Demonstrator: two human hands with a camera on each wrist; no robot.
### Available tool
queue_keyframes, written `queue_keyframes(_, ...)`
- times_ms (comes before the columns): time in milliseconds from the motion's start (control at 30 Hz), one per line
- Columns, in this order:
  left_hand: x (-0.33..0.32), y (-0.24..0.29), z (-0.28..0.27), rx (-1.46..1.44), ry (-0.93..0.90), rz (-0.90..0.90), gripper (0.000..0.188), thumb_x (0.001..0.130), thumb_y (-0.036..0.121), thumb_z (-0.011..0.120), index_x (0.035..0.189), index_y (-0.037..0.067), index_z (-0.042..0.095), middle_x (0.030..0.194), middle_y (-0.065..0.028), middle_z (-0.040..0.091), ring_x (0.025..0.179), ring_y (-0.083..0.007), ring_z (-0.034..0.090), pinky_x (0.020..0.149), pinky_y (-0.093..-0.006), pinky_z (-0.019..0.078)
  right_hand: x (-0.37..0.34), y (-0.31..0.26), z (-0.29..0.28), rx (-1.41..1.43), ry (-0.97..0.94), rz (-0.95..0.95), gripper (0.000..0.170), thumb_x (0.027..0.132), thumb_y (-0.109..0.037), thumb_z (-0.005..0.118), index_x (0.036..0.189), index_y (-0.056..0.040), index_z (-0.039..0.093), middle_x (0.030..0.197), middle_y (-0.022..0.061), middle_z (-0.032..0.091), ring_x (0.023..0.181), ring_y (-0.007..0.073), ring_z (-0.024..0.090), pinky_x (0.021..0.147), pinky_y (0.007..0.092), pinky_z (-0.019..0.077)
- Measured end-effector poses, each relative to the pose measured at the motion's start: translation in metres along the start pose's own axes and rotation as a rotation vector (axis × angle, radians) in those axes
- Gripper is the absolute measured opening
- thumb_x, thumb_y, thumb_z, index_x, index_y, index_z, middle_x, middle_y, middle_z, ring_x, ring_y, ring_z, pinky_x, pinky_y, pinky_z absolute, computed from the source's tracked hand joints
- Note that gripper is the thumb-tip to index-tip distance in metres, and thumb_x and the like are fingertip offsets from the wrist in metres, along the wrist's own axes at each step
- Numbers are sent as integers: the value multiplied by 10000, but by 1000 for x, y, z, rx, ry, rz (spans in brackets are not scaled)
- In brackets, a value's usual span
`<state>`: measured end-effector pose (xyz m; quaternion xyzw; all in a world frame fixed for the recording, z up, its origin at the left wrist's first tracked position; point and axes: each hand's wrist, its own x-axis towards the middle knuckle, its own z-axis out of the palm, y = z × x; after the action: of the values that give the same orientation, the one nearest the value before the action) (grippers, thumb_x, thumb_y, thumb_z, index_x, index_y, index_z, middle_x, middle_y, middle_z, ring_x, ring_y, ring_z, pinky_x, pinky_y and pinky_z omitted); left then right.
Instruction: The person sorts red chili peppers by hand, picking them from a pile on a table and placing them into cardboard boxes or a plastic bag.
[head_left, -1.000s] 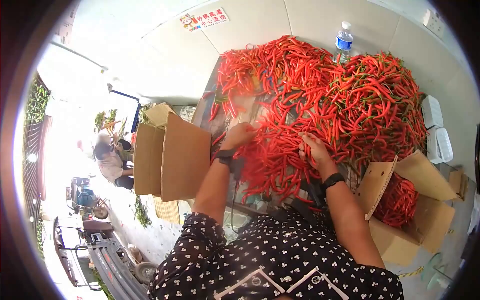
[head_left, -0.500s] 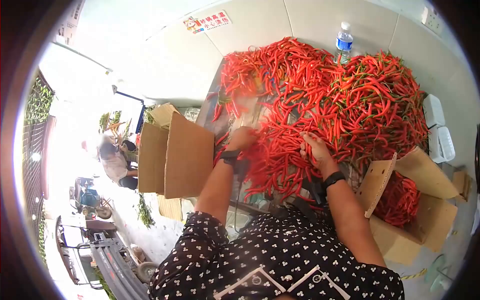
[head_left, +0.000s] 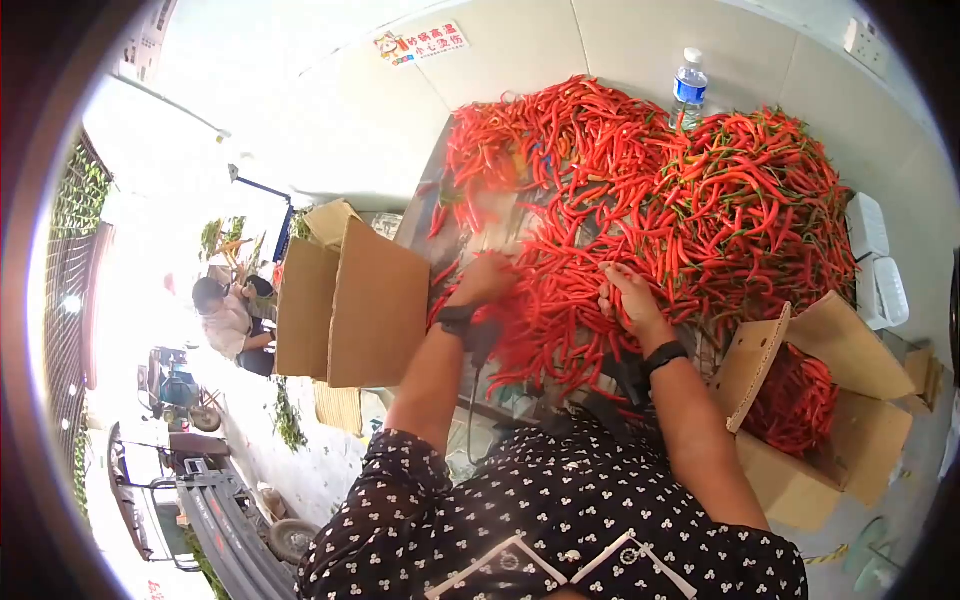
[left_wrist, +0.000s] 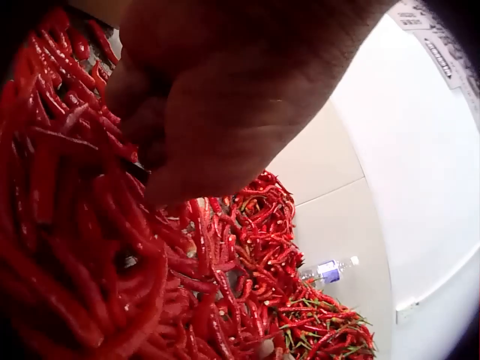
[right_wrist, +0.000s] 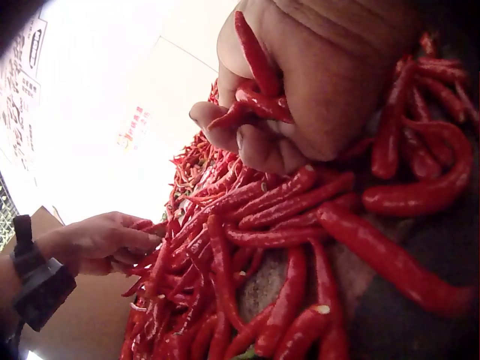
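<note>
Red chili peppers (head_left: 560, 270) lie heaped over the table, several without stems near the hands. My right hand (right_wrist: 315, 75) curls its fingers around a few chili peppers (right_wrist: 259, 64), whose ends poke out of the fist. On the left side of the pile, my left hand (right_wrist: 109, 240) pinches chili peppers at its fingertips. In the left wrist view this hand (left_wrist: 217, 112) is dark, and its fingertips are partly hidden among the peppers. Farther back, at the right, stands a tall mound of peppers with green stems (head_left: 750, 190).
An upright cardboard box (head_left: 375, 310) stands left of the table. At the right, an open carton (head_left: 765, 385) holds red peppers. A water bottle (head_left: 689, 85) stands against the wall, with white plastic trays (head_left: 880, 290) at the right edge. A person (head_left: 228, 320) sits in the left background.
The left hand shifts slightly at the left edge of the pile. The right hand stays nearly in place with its peppers. The head view tilts a little.
</note>
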<state>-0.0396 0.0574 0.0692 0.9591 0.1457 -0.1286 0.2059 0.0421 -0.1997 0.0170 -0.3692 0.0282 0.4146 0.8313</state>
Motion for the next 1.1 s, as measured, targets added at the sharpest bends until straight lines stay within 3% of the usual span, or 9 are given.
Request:
queue_keyframes(267, 4, -18, -2, -728, 138, -203, 246, 768, 221, 638, 887, 6, 635, 689, 3, 581, 575, -61, 494, 479, -228, 376, 1, 0, 1, -49, 36, 20, 215, 893, -212, 490, 1056, -73, 504, 620, 34, 537, 471, 136, 519, 403, 257, 401)
queue_keyframes(333, 2, 10, -47, -467, 292, -277, 235, 781, 243, 626, 849, 18, 633, 633, 14, 546, 491, -52, 438, 416, -242, 333, -1, -2, 2, -46, 21, 22, 214, 892, -209, 491, 1056, -73, 504, 622, 36, 537, 473, 137, 519, 407, 258, 404)
queue_keyframes(500, 38, 13, -95, -946, 871, -70, 247, 806, 266, 579, 825, 21, 604, 512, 18, 443, 420, -49, 351, 376, -228, 271, -2, -3, 3, -30, -31, 35, 210, 894, -198, 489, 1058, -69, 502, 634, 45, 540, 490, 138, 520, 425, 256, 413)
queue_keyframes(600, 48, 5, -79, -602, 679, 70, 226, 813, 254, 561, 825, 29, 574, 532, 15, 439, 423, -50, 364, 372, -213, 260, -2, -2, 3, -29, -4, 5, 229, 895, -192, 488, 1074, -51, 495, 644, 49, 542, 502, 143, 521, 438, 261, 418)
queue_keyframes(767, 61, 29, -19, -1114, 112, -158, 175, 840, 209, 508, 833, 45, 566, 579, -5, 470, 446, -79, 412, 378, -237, 308, 1, 1, 0, -44, 8, -18, 159, 874, -209, 514, 997, -108, 518, 607, 25, 535, 489, 126, 522, 393, 241, 385)
queue_keyframes(800, 74, 28, -10, -1113, 105, -159, 175, 840, 209, 508, 833, 45, 566, 579, -5, 470, 446, -79, 412, 378, -237, 308, 2, 1, 0, -70, 5, -27, 156, 876, -204, 509, 998, -106, 518, 607, 26, 535, 490, 128, 523, 394, 243, 385)
queue_keyframes(867, 105, 21, 15, -147, 127, 164, 199, 841, 212, 511, 926, 43, 573, 703, -59, 565, 564, -119, 515, 466, -261, 405, 1, 0, 0, -50, 8, -1, 167, 877, -204, 508, 1008, -100, 513, 605, 31, 534, 493, 134, 521, 396, 247, 385)
queue_keyframes(967, 128, 43, 55, -359, 356, 371, 233, 728, 258, 574, 785, 36, 614, 715, -158, 610, 656, -273, 603, 590, -390, 468, -1, -4, 2, -32, 11, 15, 178, 875, -201, 509, 1018, -95, 506, 605, 34, 532, 494, 137, 521, 396, 248, 389)
queue_keyframes(1100, 129, 51, 78, -181, 359, 404, 279, 698, 293, 594, 824, 47, 630, 781, -157, 630, 717, -287, 612, 652, -393, 476, 0, -2, -2, -8, -17, 21, 187, 881, -180, 500, 1027, -62, 505, 628, 48, 538, 501, 146, 525, 409, 259, 420)
